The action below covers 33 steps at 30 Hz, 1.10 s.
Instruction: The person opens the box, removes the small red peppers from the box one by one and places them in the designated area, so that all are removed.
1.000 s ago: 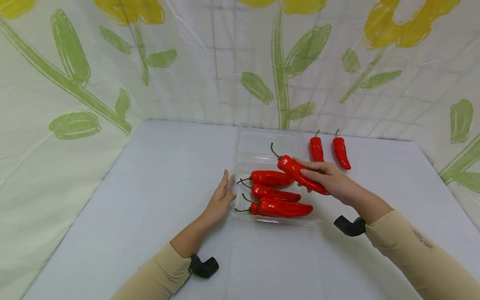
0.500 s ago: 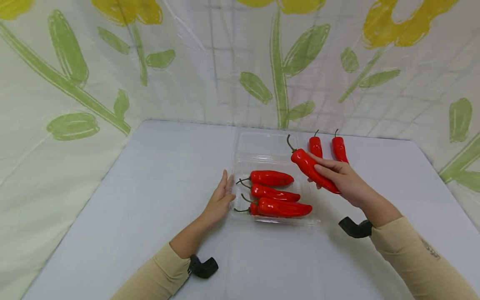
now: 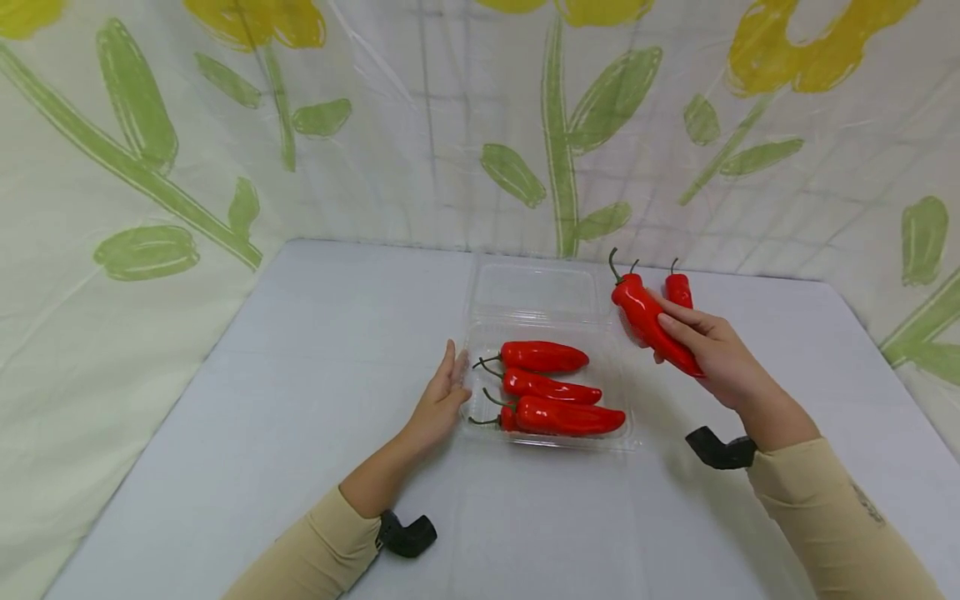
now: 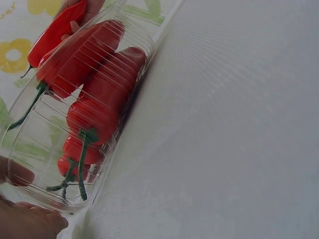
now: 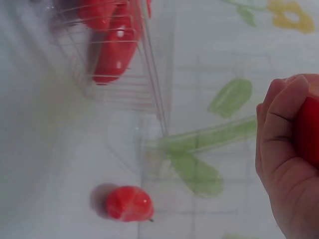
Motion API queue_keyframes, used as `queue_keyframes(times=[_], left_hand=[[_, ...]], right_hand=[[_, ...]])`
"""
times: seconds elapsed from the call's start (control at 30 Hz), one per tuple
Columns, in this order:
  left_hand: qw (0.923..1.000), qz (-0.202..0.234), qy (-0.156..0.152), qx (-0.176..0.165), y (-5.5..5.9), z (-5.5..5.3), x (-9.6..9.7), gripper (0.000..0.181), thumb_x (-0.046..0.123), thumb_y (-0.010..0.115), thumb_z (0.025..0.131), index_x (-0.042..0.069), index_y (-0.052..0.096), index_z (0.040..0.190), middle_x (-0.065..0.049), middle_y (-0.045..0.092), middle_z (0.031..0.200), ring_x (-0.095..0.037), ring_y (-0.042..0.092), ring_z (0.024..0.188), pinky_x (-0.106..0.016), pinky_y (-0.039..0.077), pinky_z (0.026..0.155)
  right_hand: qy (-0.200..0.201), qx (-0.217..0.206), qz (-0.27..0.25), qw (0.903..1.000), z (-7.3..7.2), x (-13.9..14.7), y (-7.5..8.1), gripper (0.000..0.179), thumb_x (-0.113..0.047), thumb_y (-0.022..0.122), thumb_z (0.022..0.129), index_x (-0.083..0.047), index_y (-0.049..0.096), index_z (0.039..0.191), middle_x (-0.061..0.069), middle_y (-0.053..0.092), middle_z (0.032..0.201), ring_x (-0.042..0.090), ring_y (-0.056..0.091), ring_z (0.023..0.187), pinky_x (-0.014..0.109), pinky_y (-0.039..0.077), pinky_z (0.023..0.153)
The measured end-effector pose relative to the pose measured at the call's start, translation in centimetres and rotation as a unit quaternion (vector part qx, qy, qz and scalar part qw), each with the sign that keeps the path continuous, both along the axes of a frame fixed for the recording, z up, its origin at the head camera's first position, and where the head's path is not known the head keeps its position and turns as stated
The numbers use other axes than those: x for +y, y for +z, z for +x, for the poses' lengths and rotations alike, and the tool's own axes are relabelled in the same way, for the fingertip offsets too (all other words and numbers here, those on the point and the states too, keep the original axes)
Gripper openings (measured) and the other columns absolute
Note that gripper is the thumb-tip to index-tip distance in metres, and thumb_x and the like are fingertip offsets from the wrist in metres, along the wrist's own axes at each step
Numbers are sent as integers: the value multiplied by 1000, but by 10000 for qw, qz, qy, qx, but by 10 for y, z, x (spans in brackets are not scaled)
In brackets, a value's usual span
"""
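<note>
Clear ribbed container [image 4: 42, 119], red peppers [image 4: 108, 87] inside, left hand [image 4: 32, 220] at one end

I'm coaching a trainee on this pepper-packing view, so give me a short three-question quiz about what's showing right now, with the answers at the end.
1. Count: How many red peppers can be made out inside the clear container?

2. True or false: The left hand is at the container's right side, as seen in the head view.

3. Multiple choice: What does the right hand hold?
A) a green pepper
B) a red pepper
C) a spoon

Key:
1. Four; one is mostly hidden by the front pepper.
2. False; it is at the left side.
3. B
</note>
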<state>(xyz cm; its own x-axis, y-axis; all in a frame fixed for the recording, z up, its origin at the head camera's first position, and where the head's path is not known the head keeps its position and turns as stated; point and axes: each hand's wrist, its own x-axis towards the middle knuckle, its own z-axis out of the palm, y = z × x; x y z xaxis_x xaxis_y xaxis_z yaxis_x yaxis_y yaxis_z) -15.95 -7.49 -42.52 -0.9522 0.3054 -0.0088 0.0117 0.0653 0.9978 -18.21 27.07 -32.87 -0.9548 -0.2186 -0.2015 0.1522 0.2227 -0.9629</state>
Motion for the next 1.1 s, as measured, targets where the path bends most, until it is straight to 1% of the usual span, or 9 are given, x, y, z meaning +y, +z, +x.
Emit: queue_keyframes(times=[0.1, 0.33, 0.43, 0.5, 0.57, 0.73, 0.9, 1.0, 1.1], left_hand=[[10000, 27, 13, -10, 0, 0, 0, 72, -8, 31, 87, -2, -8, 147, -22, 10, 155, -31, 7, 144, -46, 9, 115], [10000, 77, -11, -23, 0, 0, 0, 72, -9, 31, 87, -2, -9, 147, -22, 9, 155, -31, 6, 144, -46, 8, 116], [10000, 53, 0, -44, -1, -1, 0, 72, -8, 31, 88, -1, -9, 147, -21, 9, 155, -30, 6, 144, -45, 8, 116], [10000, 65, 9, -61, -1, -1, 0, 72, -8, 30, 88, -1, -9, 147, -21, 9, 155, -30, 7, 144, -45, 9, 115], [10000, 60, 9, -42, 0, -1, 0, 72, -8, 30, 88, -1, -9, 147, -22, 9, 155, -31, 7, 144, -45, 9, 115], [10000, 29, 33, -11, 0, 0, -1, 72, -9, 30, 87, -2, -8, 147, -23, 9, 154, -32, 7, 144, -46, 9, 115], [10000, 35, 46, -57, 1, 0, 0, 72, -9, 31, 87, -2, -8, 147, -22, 9, 155, -31, 7, 144, -46, 8, 115], [10000, 24, 41, -62, 1, 0, 0, 72, -9, 30, 87, -2, -8, 147, -22, 9, 155, -32, 7, 144, -46, 9, 115], [10000, 3, 31, -40, 1, 0, 0, 72, -9, 30, 87, -2, -8, 147, -23, 9, 154, -32, 8, 144, -46, 9, 115]], right_hand=[[-137, 64, -349, 9993, 1, 5, 0, 53, -31, 50, 94, -24, 35, 144, -3, 43, 118, 9, 57, 88, 18, 52, 74], [-444, 166, -1096, 9928, 0, 22, -7, 53, -27, 51, 94, -22, 36, 144, -4, 46, 119, 8, 60, 88, 17, 53, 73], [-608, 135, -1341, 9890, -3, 31, -9, 54, -26, 51, 94, -21, 34, 145, -8, 43, 120, 7, 51, 97, 17, 53, 73], [-756, 67, -1475, 9861, -5, 37, -10, 55, -26, 51, 94, -22, 33, 145, -10, 42, 121, 9, 43, 103, 17, 53, 73], [-886, 4, -1589, 9833, -7, 44, -12, 55, -25, 52, 93, -22, 32, 145, -12, 40, 121, 12, 36, 106, 17, 53, 73], [-1088, -111, -1675, 9798, -12, 58, -21, 60, -29, 54, 92, -22, 29, 146, -12, 40, 121, 11, 36, 107, 17, 53, 74], [-1433, -495, -1648, 9746, -18, 70, -28, 67, -35, 56, 89, -26, 26, 147, -14, 39, 119, 9, 36, 107, 17, 53, 74], [-1709, -728, -1619, 9692, -22, 77, -30, 70, -40, 59, 85, -31, 26, 147, -15, 39, 118, 9, 39, 106, 17, 53, 74], [-1919, -817, -1576, 9652, -26, 83, -32, 75, -45, 61, 82, -34, 26, 146, -15, 39, 119, 9, 44, 104, 17, 52, 75]])
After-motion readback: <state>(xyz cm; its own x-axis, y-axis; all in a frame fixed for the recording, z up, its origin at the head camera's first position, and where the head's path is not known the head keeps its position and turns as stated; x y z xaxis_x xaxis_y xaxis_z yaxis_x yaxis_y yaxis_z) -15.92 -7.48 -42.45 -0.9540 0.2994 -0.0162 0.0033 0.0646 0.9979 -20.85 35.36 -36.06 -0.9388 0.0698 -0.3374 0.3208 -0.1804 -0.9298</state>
